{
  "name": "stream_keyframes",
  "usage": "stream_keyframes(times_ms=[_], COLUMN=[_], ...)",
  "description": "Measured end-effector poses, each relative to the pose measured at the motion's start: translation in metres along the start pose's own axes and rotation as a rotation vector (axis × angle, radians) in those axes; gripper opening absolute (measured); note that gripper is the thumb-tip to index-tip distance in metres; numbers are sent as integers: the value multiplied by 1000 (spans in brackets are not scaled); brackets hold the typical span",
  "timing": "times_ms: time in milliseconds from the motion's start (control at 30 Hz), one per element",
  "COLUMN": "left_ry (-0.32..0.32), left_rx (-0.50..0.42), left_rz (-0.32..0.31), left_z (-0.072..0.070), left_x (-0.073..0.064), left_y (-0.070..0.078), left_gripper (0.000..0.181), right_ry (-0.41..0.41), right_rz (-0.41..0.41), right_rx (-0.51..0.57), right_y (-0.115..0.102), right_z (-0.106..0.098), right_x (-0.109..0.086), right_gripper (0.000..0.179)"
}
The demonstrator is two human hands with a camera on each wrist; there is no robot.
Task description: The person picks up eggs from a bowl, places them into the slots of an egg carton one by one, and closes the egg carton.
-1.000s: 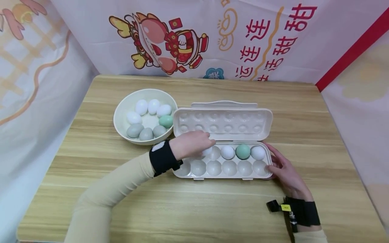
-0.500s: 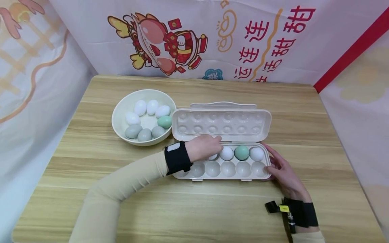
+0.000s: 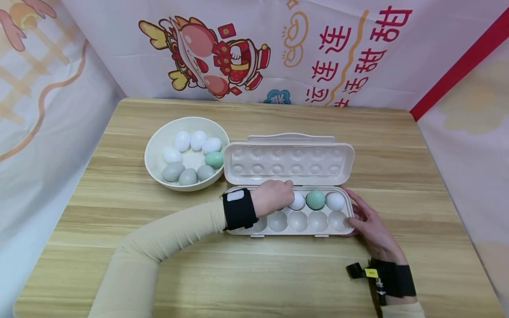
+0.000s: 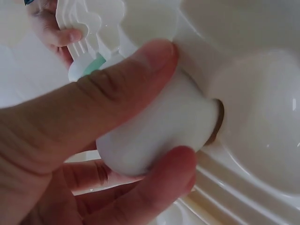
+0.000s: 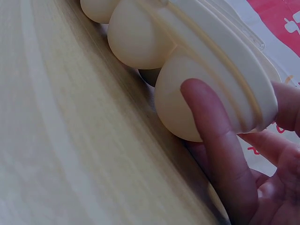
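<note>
My left hand point(image 3: 272, 197) pinches a white egg point(image 4: 159, 126) between thumb and fingers, low over a back-row cup of the open egg carton point(image 3: 298, 221). In the left wrist view the egg's far end is right at the cup wall; the head view hides most of it behind the hand. To its right in the back row sit a white egg point(image 3: 297, 201), a green egg point(image 3: 316, 200) and another white egg point(image 3: 335, 201). My right hand point(image 3: 374, 229) grips the carton's right end, its thumb on the front corner and fingers behind.
Left of the carton stands a cream bowl point(image 3: 153, 145) holding white, grey and green eggs. The carton's lid point(image 3: 288, 161) lies tipped back, close to the bowl's rim. All stand on a wooden table point(image 3: 258, 274), with printed cloth point(image 3: 278, 26) behind.
My left hand has moved right and slightly nearer along the carton's back row, lowering the white egg with it. My right hand stays at the carton's right end.
</note>
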State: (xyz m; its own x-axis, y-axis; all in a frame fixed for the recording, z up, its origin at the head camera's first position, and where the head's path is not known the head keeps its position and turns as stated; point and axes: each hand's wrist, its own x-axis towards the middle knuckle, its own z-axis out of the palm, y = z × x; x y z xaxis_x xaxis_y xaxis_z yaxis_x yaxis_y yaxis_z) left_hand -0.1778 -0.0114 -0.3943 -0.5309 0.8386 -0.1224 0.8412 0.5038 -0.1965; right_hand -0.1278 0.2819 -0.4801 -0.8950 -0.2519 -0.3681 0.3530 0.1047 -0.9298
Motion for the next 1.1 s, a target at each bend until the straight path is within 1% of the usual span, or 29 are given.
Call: stream_keyframes(times_ms=[100, 233, 400, 667, 933, 1100], left_ry=[4, -14, -16, 13, -34, 2], left_rx=[13, -8, -33, -68, -108, -84], left_rz=[-2, -2, -5, -15, -4, 5], left_z=[2, 3, 4, 4, 1, -3], left_x=[0, 1, 0, -4, -6, -10], left_y=[1, 0, -1, -1, -4, -5], left_gripper=[12, 13, 13, 10, 12, 13], right_ry=[0, 6, 9, 6, 12, 4], right_rz=[2, 11, 22, 16, 17, 15], right_rx=[6, -7, -24, -8, -21, -24], right_y=[-1, -2, -1, 0, -2, -3], right_z=[1, 1, 0, 0, 2, 2], right_x=[0, 0, 0, 0, -2, -2], right_gripper=[80, 80, 81, 79, 79, 79])
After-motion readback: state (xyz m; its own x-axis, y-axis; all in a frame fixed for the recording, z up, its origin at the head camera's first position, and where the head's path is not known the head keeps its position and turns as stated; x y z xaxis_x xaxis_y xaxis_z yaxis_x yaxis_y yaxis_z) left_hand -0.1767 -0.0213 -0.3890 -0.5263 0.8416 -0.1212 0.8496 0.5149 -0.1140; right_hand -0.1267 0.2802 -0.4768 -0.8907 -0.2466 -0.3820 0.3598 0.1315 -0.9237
